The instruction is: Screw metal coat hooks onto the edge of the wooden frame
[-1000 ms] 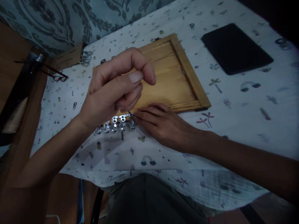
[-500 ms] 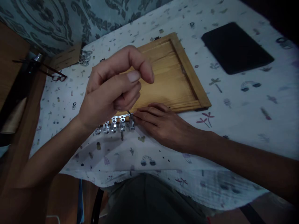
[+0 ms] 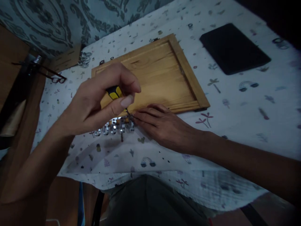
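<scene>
My left hand [image 3: 105, 100] is closed round a screwdriver [image 3: 114, 92] with a yellow and black handle. Its thin shaft slants down to the last metal hook [image 3: 131, 123] in a row along the near edge of a wooden framed panel [image 3: 152, 72]. Several silver hooks [image 3: 113, 127] stick out from that edge towards me, some partly behind my left hand. My right hand [image 3: 162, 125] lies on the panel's near edge, fingers stretched out and fingertips touching the last hook. Its thumb is hidden.
A black flat tablet-like object [image 3: 235, 48] lies at the right on the patterned tablecloth [image 3: 249, 125]. At the back left are a brown cardboard piece [image 3: 67, 58], a pile of metal rings or hooks [image 3: 84, 59] and red-framed glasses [image 3: 58, 80].
My left hand has moved left and down and turned, so the screwdriver's yellow handle now shows. My right hand has stayed at the panel's edge. The view has shifted slightly.
</scene>
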Available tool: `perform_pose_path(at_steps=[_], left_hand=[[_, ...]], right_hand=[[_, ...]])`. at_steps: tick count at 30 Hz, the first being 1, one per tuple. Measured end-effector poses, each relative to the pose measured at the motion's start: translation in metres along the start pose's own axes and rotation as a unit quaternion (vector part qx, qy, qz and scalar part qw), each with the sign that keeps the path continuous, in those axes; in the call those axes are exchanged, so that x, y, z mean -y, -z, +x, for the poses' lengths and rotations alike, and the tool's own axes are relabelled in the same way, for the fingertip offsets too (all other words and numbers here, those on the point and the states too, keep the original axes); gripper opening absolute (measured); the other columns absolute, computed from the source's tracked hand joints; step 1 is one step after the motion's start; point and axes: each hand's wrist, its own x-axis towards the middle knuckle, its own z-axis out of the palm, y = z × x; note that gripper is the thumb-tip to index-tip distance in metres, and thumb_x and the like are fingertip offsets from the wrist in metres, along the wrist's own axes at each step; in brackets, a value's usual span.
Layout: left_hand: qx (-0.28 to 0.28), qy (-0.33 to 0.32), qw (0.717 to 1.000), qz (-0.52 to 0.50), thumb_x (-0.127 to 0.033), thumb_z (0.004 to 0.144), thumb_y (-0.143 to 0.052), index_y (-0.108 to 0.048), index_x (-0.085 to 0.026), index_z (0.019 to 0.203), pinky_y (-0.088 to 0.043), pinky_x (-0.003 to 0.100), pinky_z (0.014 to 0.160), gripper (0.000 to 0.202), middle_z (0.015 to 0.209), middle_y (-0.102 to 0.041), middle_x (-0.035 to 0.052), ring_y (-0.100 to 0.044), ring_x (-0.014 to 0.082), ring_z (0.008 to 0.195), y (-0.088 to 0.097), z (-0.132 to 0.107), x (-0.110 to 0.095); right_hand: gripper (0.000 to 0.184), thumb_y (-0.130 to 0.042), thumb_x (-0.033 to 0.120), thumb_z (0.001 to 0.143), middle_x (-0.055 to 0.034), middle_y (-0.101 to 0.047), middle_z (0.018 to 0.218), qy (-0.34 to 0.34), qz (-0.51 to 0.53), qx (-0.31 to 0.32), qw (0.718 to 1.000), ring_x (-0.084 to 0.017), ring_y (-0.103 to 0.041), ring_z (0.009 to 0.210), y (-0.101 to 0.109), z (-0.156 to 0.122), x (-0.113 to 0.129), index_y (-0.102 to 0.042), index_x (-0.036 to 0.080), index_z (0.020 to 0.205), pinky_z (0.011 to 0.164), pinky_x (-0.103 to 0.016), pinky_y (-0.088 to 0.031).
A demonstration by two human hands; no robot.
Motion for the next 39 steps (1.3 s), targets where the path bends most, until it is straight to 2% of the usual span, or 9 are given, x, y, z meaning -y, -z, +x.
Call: perform_pose_path(at_steps=[3, 5, 7, 9, 15, 19, 24, 34, 39], left_hand=[[0.105, -0.072, 0.965, 0.231, -0.030, 0.094, -0.050, -0.060, -0.019, 0.106, -0.042, 0.029, 0.064, 0.019, 0.088, -0.062, 0.0049, -0.060, 0.0180, 0.078, 0.021, 0.003, -0.004], [0.137, -0.095, 0.941, 0.294, -0.037, 0.095, -0.046, -0.060, -0.021, 0.103, -0.032, 0.025, 0.051, 0.023, 0.071, -0.057, -0.0007, -0.055, 0.0137, 0.059, 0.029, 0.005, -0.006], [0.144, -0.090, 0.939, 0.299, -0.040, 0.094, -0.045, -0.060, -0.024, 0.098, -0.020, 0.023, 0.045, 0.022, 0.055, -0.046, -0.0058, -0.041, 0.0099, 0.042, 0.031, 0.005, -0.008], [0.134, -0.063, 0.945, 0.292, -0.041, 0.094, -0.046, -0.061, -0.023, 0.093, -0.014, 0.024, 0.044, 0.023, 0.049, -0.039, -0.0075, -0.034, 0.0088, 0.037, 0.030, 0.003, -0.009], [0.090, -0.033, 0.951, 0.294, -0.039, 0.097, -0.043, -0.061, -0.021, 0.087, -0.015, 0.026, 0.047, 0.026, 0.048, -0.039, -0.0073, -0.034, 0.0084, 0.036, 0.021, 0.001, -0.015], [0.066, -0.002, 0.943, 0.327, -0.041, 0.097, -0.043, -0.059, -0.020, 0.087, -0.014, 0.027, 0.048, 0.028, 0.046, -0.037, -0.0068, -0.032, 0.0085, 0.036, 0.014, 0.000, -0.021], [0.026, 0.060, 0.934, 0.351, -0.043, 0.097, -0.042, -0.056, -0.019, 0.082, -0.012, 0.027, 0.050, 0.032, 0.044, -0.033, -0.0073, -0.025, 0.0074, 0.034, 0.007, -0.001, -0.030], [-0.021, 0.137, 0.936, 0.323, -0.045, 0.093, -0.049, -0.061, -0.018, 0.086, -0.023, 0.031, 0.064, 0.029, 0.048, -0.030, -0.0058, -0.024, 0.0104, 0.046, -0.004, -0.004, -0.036], [-0.020, 0.153, 0.935, 0.319, -0.047, 0.092, -0.050, -0.059, -0.021, 0.081, -0.022, 0.032, 0.060, 0.030, 0.048, -0.031, -0.0043, -0.021, 0.0116, 0.046, -0.006, -0.004, -0.036]], right_hand=[[0.032, -0.043, 0.009, 0.096, -0.0139, -0.067, 0.127, 0.008, 0.003, -0.013, 1.000, -0.028, -0.060, 0.116, -0.001, 0.000, 0.000, -0.063, 0.005, 0.122, 0.096, -0.046, -0.049], [0.031, -0.045, 0.008, 0.095, -0.0143, -0.068, 0.125, 0.011, 0.004, -0.021, 1.000, -0.028, -0.061, 0.113, -0.002, 0.000, -0.001, -0.063, 0.004, 0.120, 0.095, -0.046, -0.050], [0.031, -0.045, 0.007, 0.095, -0.0145, -0.068, 0.124, 0.013, 0.005, -0.026, 1.000, -0.029, -0.061, 0.112, -0.003, 0.000, -0.001, -0.063, 0.002, 0.120, 0.094, -0.047, -0.050], [0.032, -0.043, 0.007, 0.095, -0.0144, -0.068, 0.124, 0.014, 0.006, -0.025, 1.000, -0.029, -0.061, 0.111, -0.002, 0.000, -0.001, -0.063, 0.003, 0.120, 0.093, -0.047, -0.051], [0.035, -0.039, 0.009, 0.097, -0.0144, -0.067, 0.126, 0.004, 0.003, -0.004, 1.000, -0.027, -0.059, 0.116, -0.001, -0.001, -0.001, -0.063, 0.007, 0.123, 0.095, -0.048, -0.050], [0.033, -0.041, 0.009, 0.097, -0.0149, -0.068, 0.122, 0.013, 0.005, -0.023, 1.000, -0.028, -0.061, 0.112, -0.002, -0.001, -0.001, -0.063, 0.003, 0.120, 0.095, -0.047, -0.050], [0.034, -0.039, 0.011, 0.098, -0.0150, -0.067, 0.125, 0.014, -0.001, -0.018, 1.000, -0.027, -0.060, 0.115, -0.004, -0.002, -0.002, -0.063, 0.005, 0.121, 0.096, -0.048, -0.049], [0.032, -0.044, 0.009, 0.096, -0.0160, -0.067, 0.125, 0.013, 0.015, -0.019, 1.000, -0.029, -0.059, 0.114, -0.004, -0.002, -0.001, -0.062, 0.002, 0.121, 0.096, -0.047, -0.046], [0.032, -0.046, 0.009, 0.095, -0.0173, -0.066, 0.125, 0.016, 0.023, -0.023, 0.999, -0.029, -0.059, 0.114, -0.004, -0.002, -0.002, -0.061, 0.001, 0.122, 0.096, -0.047, -0.045]])
